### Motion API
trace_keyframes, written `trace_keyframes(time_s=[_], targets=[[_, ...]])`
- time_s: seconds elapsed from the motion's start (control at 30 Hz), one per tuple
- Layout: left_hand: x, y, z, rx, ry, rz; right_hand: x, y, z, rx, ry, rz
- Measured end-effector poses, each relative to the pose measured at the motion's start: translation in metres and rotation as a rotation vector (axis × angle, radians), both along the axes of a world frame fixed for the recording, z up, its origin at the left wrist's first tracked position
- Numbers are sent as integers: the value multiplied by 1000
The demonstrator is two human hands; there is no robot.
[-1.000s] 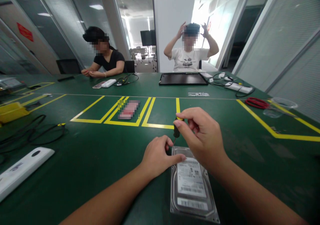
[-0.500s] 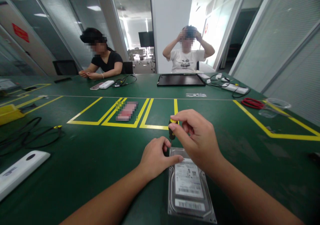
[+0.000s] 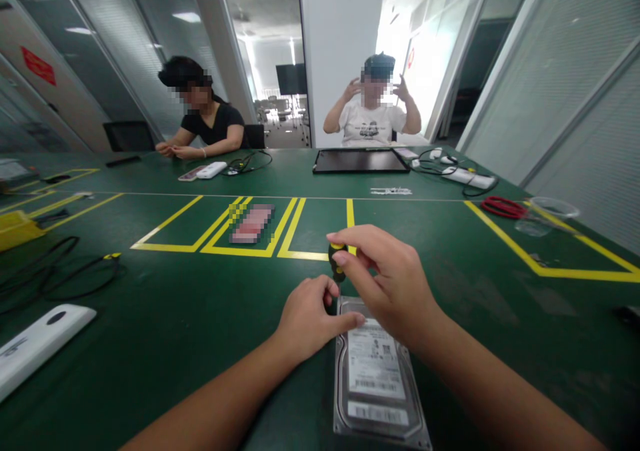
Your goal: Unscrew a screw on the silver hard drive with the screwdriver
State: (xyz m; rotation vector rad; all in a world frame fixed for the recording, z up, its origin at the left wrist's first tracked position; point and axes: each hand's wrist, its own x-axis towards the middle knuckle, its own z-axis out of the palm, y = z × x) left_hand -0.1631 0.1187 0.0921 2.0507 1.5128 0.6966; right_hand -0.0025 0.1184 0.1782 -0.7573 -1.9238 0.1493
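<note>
A silver hard drive (image 3: 379, 384) with white barcode labels lies flat on the green table (image 3: 165, 317) in front of me. My right hand (image 3: 387, 284) pinches the black and yellow handle of a small screwdriver (image 3: 337, 259), held upright over the drive's far left corner. My left hand (image 3: 310, 317) is curled against that same corner, thumb lying on the drive's top edge and fingers around the screwdriver's lower shaft. The tip is hidden behind my fingers.
Yellow tape boxes (image 3: 215, 227) mark the table ahead. A white device (image 3: 37, 344) and black cables (image 3: 55, 274) lie at left, a yellow box (image 3: 17, 227) beyond. A red cable (image 3: 505, 206) and clear cup (image 3: 547, 212) sit at right. Two people sit across, by a black tray (image 3: 360, 161).
My right hand and the screwdriver handle have shifted slightly left. The person opposite has lowered both hands from the head to beside the face.
</note>
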Motion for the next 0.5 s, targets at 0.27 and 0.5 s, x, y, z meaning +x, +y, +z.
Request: trace_keyframes(time_s=[0.27,0.5], targets=[[1,-2,4,-22,-10,7,4,5,-5,-2,55,-36],[2,-1,7,-33,-10,10,4,6,-6,29,24,-8]])
